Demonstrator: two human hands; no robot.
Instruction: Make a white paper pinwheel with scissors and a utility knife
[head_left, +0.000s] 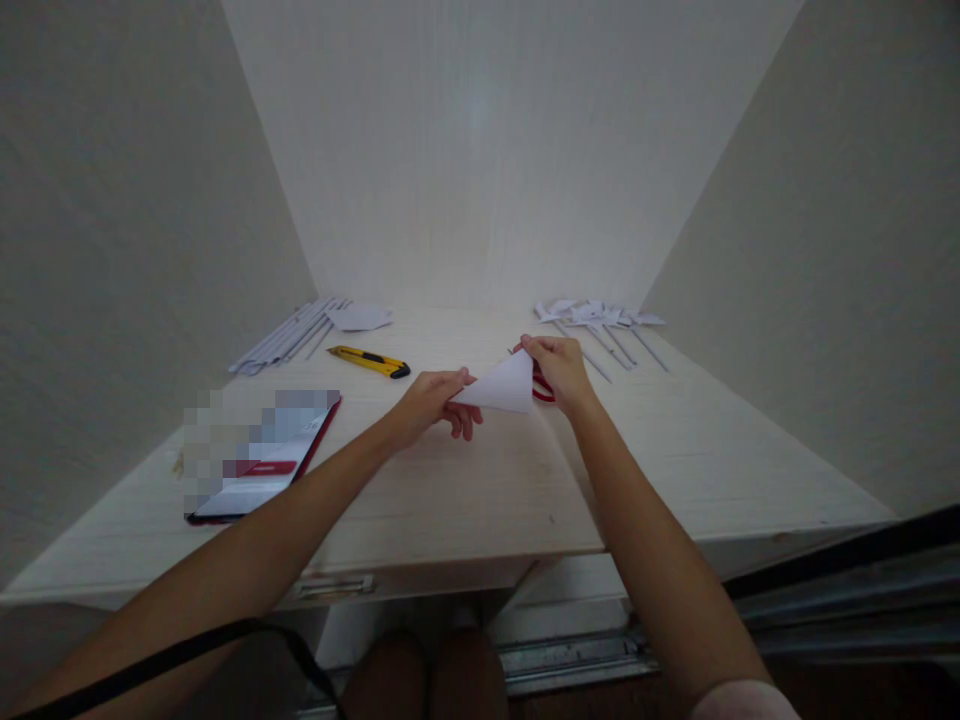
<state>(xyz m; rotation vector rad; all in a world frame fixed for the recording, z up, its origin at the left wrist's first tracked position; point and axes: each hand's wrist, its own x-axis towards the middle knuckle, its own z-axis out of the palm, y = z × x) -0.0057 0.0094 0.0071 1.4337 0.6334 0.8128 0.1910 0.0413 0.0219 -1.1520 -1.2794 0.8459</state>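
A piece of white paper (pixel 501 386), shaped like a triangle or a cone, is held between both hands above the desk. My left hand (pixel 439 402) pinches its narrow left end between thumb and fingers, the other fingers curling below. At the wide right side, my right hand (pixel 553 362) grips the upper corner. Just behind the paper and under my right hand shows part of the red handle (pixel 543 388) of what look like scissors; the rest is hidden. A yellow box cutter (pixel 369 360) lies to the left of my left hand, beyond the forearm.
Rolled white paper sticks (pixel 289 335) and a flat paper sheet (pixel 360 317) lie back left. Several paper pinwheels on sticks (pixel 600 318) lie back right. A tablet or phone in a red-edged case (pixel 319 440), partly blurred, rests left. Walls enclose the desk (pixel 465 500) on three sides.
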